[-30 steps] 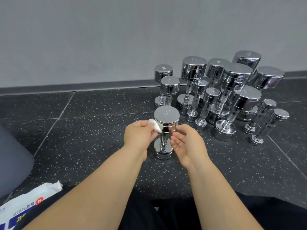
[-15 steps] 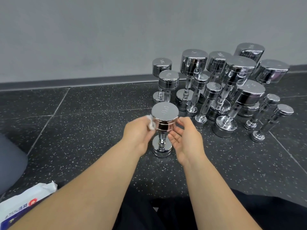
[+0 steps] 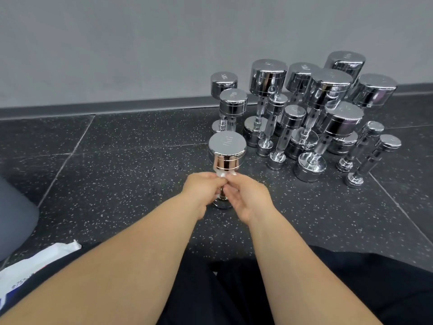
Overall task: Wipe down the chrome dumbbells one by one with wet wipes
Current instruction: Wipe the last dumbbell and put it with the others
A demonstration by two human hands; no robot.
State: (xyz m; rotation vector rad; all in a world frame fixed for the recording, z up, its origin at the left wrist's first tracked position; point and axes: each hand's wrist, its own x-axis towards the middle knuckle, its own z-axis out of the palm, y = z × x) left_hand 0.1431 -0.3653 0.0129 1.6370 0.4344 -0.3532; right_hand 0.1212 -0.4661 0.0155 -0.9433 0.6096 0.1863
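Floor [image 3: 117, 184]: black rubber tiles flecked white, with thin seams between them.

- Lone dumbbell [image 3: 227, 148]: stands upright on one end, directly ahead of you. It is your reference for everything below.
- Cluster of chrome dumbbells [image 3: 332, 87]: behind and right of the lone dumbbell. Most are upright, some lean on their neighbours. The biggest heads sit farthest back, and the nearest small one is just behind the reference.
- Two slim dumbbells [image 3: 372, 146]: far right of it, tilted, at the cluster's outer edge.
- Wipes pack [image 3: 39, 261]: well to its left and nearer you, lying flat and partly hidden.
- Grey rounded object [image 3: 14, 212]: far left of it, cut off by the frame edge.
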